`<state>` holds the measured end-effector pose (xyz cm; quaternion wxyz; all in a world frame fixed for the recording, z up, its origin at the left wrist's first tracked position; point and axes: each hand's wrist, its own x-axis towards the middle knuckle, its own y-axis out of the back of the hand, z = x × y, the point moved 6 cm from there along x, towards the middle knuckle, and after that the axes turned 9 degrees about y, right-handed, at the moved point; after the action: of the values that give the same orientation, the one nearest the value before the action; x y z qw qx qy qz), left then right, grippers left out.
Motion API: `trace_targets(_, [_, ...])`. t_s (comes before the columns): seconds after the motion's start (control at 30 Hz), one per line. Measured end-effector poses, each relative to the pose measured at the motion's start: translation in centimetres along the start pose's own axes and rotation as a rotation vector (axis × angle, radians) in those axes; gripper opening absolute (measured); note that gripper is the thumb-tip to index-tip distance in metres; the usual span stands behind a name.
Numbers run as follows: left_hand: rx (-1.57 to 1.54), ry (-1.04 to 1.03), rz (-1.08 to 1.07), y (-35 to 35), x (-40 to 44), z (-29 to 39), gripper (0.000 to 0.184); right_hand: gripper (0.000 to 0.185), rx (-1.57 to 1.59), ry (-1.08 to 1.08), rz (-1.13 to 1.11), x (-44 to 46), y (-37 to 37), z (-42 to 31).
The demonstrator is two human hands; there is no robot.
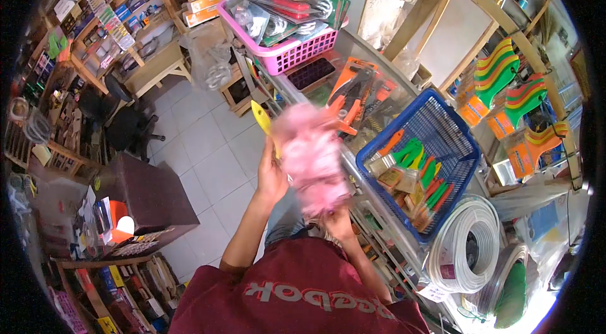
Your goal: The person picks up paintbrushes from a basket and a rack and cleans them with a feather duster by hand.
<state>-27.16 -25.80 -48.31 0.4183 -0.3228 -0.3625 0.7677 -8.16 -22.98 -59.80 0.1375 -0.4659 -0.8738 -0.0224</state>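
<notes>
My left hand [272,176] is closed around a brush with a yellow handle [259,117], which sticks up past the fingers. The lower part of the brush is hidden. My right hand [339,223] grips a pink and white cloth [309,157], smeared by motion, held in front of my body against the brush side. To the right, a blue plastic basket [470,151] on the glass counter holds several paintbrushes [410,152] with green, orange and yellow handles.
A pink basket [271,64] of packaged tools stands on the counter, near carded pliers [353,91]. A white cable coil [447,252] lies at the near right. Brushes in orange sleeves [492,75] hang at right. A dark cabinet [158,201] stands left on the tiled floor [211,151].
</notes>
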Motion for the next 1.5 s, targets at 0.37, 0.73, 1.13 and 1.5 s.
trace_targets(0.37, [0.064, 0.171, -0.028, -1.9, -1.4, -1.4, 0.052, 0.024, -0.552, -0.145, -0.228, 2.8, 0.4, -3.3])
trace_targets(0.73, [0.163, 0.111, -0.095, 0.4, -0.7, -2.5, 0.046, 0.022, -0.512, -0.154, -0.15, 2.5, 0.2, -3.0])
trace_targets(1.13, [0.264, -0.004, -0.23, -2.1, -2.3, -2.1, 0.052, 0.024, -0.453, -0.093, -0.113, 1.1, -0.2, -2.7])
trace_targets(1.5, [0.168, 0.035, -0.054, 0.3, -2.4, -2.3, 0.036, 0.021, -0.613, -0.009, -0.277, 0.3, -0.5, -2.2])
